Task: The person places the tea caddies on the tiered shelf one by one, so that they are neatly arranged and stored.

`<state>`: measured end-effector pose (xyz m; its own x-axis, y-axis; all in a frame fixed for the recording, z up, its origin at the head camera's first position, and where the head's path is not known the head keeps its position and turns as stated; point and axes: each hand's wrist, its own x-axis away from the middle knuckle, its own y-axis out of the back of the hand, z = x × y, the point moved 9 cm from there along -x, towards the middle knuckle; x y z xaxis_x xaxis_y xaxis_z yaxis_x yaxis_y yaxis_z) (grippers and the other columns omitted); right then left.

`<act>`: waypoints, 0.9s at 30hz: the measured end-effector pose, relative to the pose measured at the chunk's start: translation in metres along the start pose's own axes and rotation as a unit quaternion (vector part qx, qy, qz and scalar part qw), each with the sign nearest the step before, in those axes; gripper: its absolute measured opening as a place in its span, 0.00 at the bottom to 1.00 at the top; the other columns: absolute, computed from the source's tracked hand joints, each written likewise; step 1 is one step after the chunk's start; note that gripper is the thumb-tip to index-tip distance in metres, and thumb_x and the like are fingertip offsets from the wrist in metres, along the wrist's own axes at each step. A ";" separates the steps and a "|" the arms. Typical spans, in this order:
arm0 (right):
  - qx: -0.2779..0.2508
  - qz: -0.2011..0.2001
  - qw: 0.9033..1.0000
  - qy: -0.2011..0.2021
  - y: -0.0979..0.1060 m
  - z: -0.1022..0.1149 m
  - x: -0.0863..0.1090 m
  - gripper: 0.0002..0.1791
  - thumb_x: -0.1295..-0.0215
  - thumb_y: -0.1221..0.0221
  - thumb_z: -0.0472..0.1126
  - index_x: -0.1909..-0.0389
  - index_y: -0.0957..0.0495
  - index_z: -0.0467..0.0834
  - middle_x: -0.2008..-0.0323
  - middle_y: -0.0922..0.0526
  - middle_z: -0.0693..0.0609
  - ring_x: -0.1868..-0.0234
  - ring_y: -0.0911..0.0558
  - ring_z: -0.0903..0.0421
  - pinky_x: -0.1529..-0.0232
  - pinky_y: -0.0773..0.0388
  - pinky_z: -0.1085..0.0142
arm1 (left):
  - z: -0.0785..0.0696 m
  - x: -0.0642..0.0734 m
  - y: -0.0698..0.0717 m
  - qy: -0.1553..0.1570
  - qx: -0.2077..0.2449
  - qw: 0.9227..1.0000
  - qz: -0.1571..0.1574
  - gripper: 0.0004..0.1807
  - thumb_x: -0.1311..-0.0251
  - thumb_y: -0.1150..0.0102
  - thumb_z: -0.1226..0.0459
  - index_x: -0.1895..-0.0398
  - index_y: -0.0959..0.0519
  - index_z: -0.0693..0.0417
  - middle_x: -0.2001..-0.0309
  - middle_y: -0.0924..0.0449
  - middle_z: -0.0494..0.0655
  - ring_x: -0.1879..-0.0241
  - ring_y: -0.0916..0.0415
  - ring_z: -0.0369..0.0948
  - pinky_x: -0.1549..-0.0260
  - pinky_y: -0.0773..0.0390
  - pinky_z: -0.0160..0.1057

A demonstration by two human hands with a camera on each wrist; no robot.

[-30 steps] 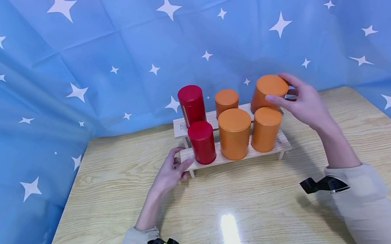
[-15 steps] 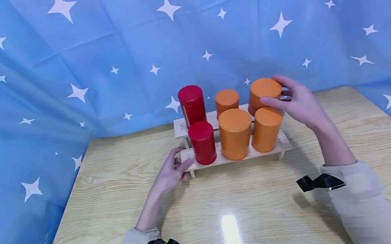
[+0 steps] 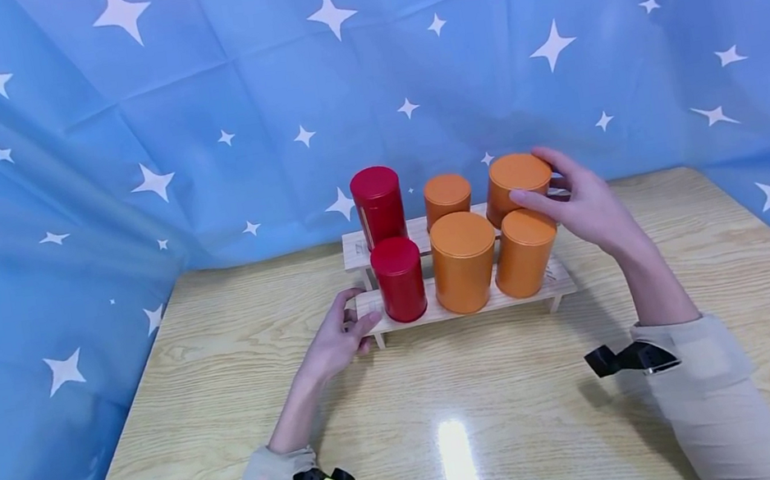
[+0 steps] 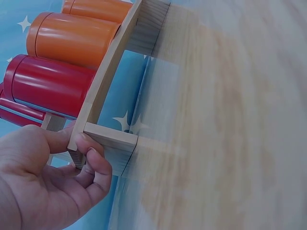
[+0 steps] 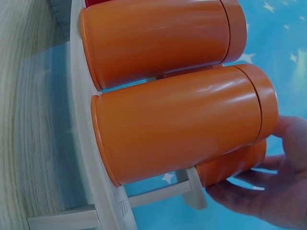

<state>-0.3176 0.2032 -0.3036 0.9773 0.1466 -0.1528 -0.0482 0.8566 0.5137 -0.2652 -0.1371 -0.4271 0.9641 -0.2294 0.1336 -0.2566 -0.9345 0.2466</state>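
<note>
A two-tier wooden rack (image 3: 368, 304) carries red and orange lidded canisters. My left hand (image 3: 335, 344) pinches the left end of its lower shelf; the left wrist view shows thumb and fingers around the board (image 4: 91, 112). At the upper tier's right end, my right hand (image 3: 591, 207) grips a wide orange canister (image 3: 517, 173), thumb in front and fingers behind. Its base is hidden behind the front right orange canister (image 3: 526, 256). In the right wrist view the held canister (image 5: 232, 165) shows only partly, with fingers curved about it.
Left of the held canister stand a small orange canister (image 3: 446, 196) and a tall red canister (image 3: 378, 208). Below are a shorter red canister (image 3: 400, 281) and a large orange canister (image 3: 466, 269). The wooden table (image 3: 240, 320) ends at a blue starry cloth (image 3: 239, 63).
My right hand has moved left and slightly down with the orange canister, mostly in the first half second. My left hand stays on the shelf end.
</note>
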 end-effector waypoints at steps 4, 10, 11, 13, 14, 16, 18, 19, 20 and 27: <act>-0.005 0.000 1.000 0.005 -0.001 0.001 0.002 0.47 0.30 0.38 0.54 0.19 0.53 0.50 0.26 0.40 0.43 0.30 0.34 0.36 0.37 0.32 0.38 | 0.000 0.000 0.001 -0.002 -0.004 1.000 -0.002 0.30 0.29 0.40 0.62 0.28 0.39 0.54 0.69 0.32 0.51 0.79 0.29 0.44 0.78 0.34 0.35; -0.009 -0.007 1.000 0.018 0.002 0.002 0.005 0.47 0.30 0.37 0.55 0.19 0.51 0.50 0.25 0.40 0.43 0.30 0.34 0.36 0.36 0.35 0.38 | 0.002 0.000 0.002 0.000 -0.020 1.000 -0.005 0.31 0.29 0.39 0.60 0.28 0.39 0.52 0.67 0.33 0.51 0.78 0.28 0.44 0.77 0.32 0.36; -0.008 -0.010 1.000 0.020 0.002 0.002 0.006 0.46 0.30 0.38 0.55 0.19 0.51 0.50 0.26 0.40 0.43 0.30 0.34 0.36 0.36 0.34 0.38 | 0.003 0.000 0.003 0.001 -0.023 1.000 -0.006 0.31 0.30 0.38 0.60 0.28 0.38 0.52 0.66 0.33 0.51 0.78 0.28 0.45 0.77 0.31 0.36; -0.010 -0.014 1.000 0.026 0.003 0.001 0.006 0.45 0.30 0.38 0.55 0.19 0.50 0.50 0.26 0.39 0.44 0.31 0.33 0.37 0.36 0.34 0.39 | 0.003 0.000 0.004 0.003 -0.029 1.000 -0.009 0.31 0.30 0.38 0.59 0.28 0.38 0.51 0.66 0.33 0.52 0.78 0.28 0.46 0.77 0.30 0.37; -0.010 -0.016 0.999 0.028 0.003 0.000 0.006 0.45 0.29 0.38 0.55 0.19 0.50 0.51 0.26 0.39 0.44 0.31 0.32 0.38 0.36 0.33 0.39 | 0.004 0.001 0.005 0.005 -0.031 0.999 -0.011 0.31 0.30 0.37 0.59 0.28 0.37 0.51 0.65 0.33 0.52 0.78 0.27 0.46 0.77 0.30 0.37; -0.011 -0.019 0.999 0.033 0.003 -0.001 0.007 0.44 0.29 0.39 0.54 0.19 0.49 0.51 0.26 0.38 0.45 0.31 0.31 0.39 0.36 0.33 0.40 | 0.003 0.001 0.007 0.004 -0.037 0.999 -0.012 0.31 0.31 0.37 0.59 0.28 0.37 0.51 0.65 0.33 0.52 0.76 0.26 0.46 0.76 0.29 0.37; -0.010 -0.020 0.999 0.036 0.003 -0.003 0.008 0.43 0.28 0.40 0.54 0.19 0.49 0.51 0.26 0.38 0.45 0.32 0.31 0.40 0.36 0.33 0.40 | 0.003 0.000 0.008 0.001 -0.042 0.999 -0.011 0.31 0.31 0.37 0.59 0.29 0.36 0.51 0.64 0.34 0.51 0.75 0.26 0.45 0.74 0.28 0.38; -0.011 -0.020 0.999 0.037 0.003 -0.004 0.009 0.42 0.27 0.40 0.53 0.20 0.49 0.52 0.26 0.38 0.45 0.31 0.31 0.40 0.36 0.33 0.40 | 0.002 0.000 0.008 -0.001 -0.044 0.999 -0.012 0.31 0.31 0.37 0.59 0.29 0.36 0.52 0.64 0.34 0.51 0.73 0.27 0.45 0.73 0.26 0.38; -0.010 -0.019 0.999 0.038 0.003 -0.005 0.009 0.41 0.27 0.41 0.53 0.20 0.49 0.52 0.26 0.38 0.45 0.31 0.31 0.40 0.36 0.33 0.40 | 0.002 0.000 0.009 -0.006 -0.050 0.999 -0.014 0.31 0.31 0.37 0.59 0.29 0.36 0.53 0.64 0.34 0.51 0.72 0.28 0.44 0.72 0.26 0.38; 0.006 -0.024 0.999 0.039 0.006 -0.016 0.014 0.37 0.24 0.45 0.54 0.20 0.46 0.49 0.27 0.37 0.40 0.31 0.32 0.37 0.35 0.35 0.38 | -0.005 0.000 0.016 -0.054 -0.103 0.992 -0.041 0.28 0.25 0.45 0.59 0.28 0.36 0.61 0.58 0.24 0.54 0.61 0.23 0.47 0.63 0.23 0.41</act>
<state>-0.3074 0.2188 -0.3163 0.9592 0.1444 -0.2429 0.0013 0.8573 0.5148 -0.2697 -0.1502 -0.4186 0.9814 -0.1921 0.0042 -0.1738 -0.8787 0.4447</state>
